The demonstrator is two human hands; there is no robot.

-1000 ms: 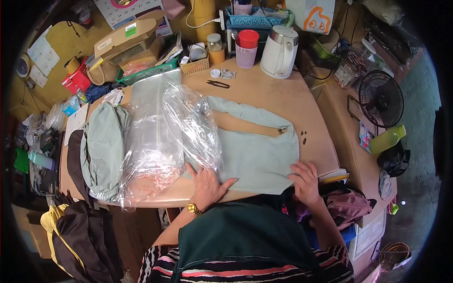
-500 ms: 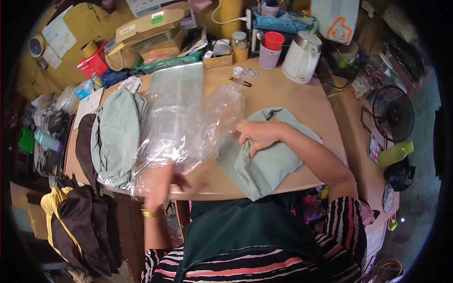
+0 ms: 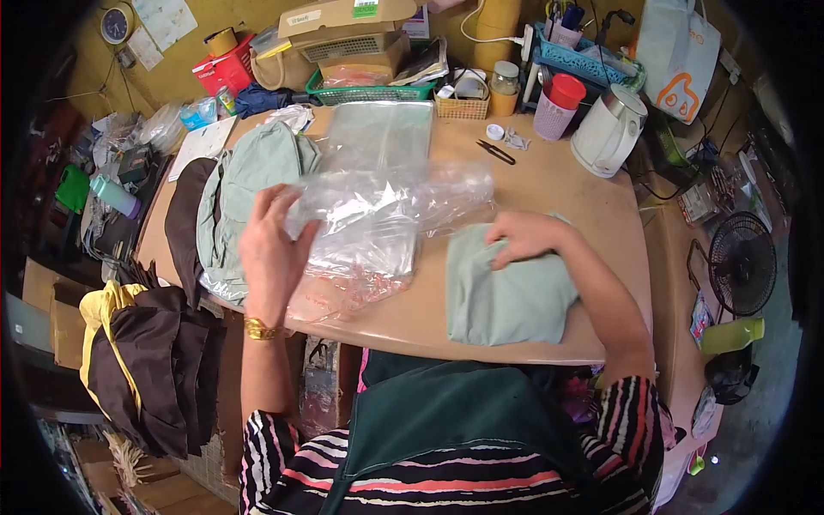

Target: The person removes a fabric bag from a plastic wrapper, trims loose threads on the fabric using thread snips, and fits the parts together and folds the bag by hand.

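While our right hand (image 3: 528, 239) rests on the folded pale green cloth (image 3: 506, 296) at the near right of the tan table (image 3: 601, 257), its fingers are bent over the top edge, a little apart. Our left hand (image 3: 275, 245), with the gold-coloured watch (image 3: 259, 329) on its wrist, has thumb and fingers spread at the left end of the crumpled clear plastic bag (image 3: 395, 199); whether they pinch it, we cannot tell. That bag lies over a stack of flat clear plastic bags (image 3: 378, 133), its right end near the cloth. Left of the stack sits a pale green cloth bundle (image 3: 257, 176); black-handled snips (image 3: 496, 153) lie beyond the folded cloth.
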